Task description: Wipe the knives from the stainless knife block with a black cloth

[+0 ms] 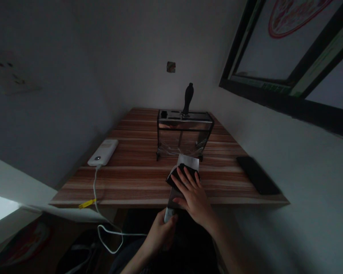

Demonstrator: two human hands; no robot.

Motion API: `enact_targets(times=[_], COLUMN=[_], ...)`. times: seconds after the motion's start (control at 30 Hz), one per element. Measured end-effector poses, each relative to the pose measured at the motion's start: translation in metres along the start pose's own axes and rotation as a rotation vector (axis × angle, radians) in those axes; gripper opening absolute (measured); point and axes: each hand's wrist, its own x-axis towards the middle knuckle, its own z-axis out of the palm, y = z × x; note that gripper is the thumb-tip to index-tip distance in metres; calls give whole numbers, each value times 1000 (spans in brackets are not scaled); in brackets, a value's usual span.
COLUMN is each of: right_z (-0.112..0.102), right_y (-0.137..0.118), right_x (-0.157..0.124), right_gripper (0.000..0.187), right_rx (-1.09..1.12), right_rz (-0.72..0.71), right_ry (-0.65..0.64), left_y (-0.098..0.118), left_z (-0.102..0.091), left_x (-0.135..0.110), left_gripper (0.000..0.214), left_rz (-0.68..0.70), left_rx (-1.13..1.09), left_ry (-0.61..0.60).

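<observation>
My left hand (162, 228) is wrapped around the pale handle of a cleaver (192, 161), below the table's front edge. The wide blade slants up over the tabletop, its bright end showing beyond a black cloth (171, 180). My right hand (193, 196) lies with fingers spread on that cloth, pressing it against the blade. Part of the blade is hidden under the cloth and hand. Just behind the blade stands a shiny metal knife holder (185, 125), with a black-handled tool (189, 97) upright in its top slot.
On the left of the wood-striped table (131, 182) lies a white power bank (103, 152), its white cable (95, 186) hanging over the front edge with a yellow tag (87, 203). A black phone (257, 175) lies at right. Walls close in both sides; a dark frame (274, 91) hangs right.
</observation>
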Motion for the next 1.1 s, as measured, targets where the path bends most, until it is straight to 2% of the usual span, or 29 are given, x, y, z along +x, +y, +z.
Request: enact_targets(times=[0.37, 0.57, 0.77, 1.1], right_z=[-3, -3, -3, 1], right_y=[40, 48, 37, -9], right_x=[36, 43, 32, -17], right_gripper=[58, 57, 59, 68], right_rx=[-33, -49, -39, 14], right_rz=[15, 32, 18, -35], right_ry=[63, 81, 80, -8], left_y=[-5, 0, -1, 1], left_z=[-3, -1, -2, 2], left_x=[2, -1, -1, -1], left_gripper=[48, 46, 46, 51], left_rz=[21, 11, 0, -10], left_rx=[-33, -21, -41, -61], left_ry=[-32, -22, -33, -8])
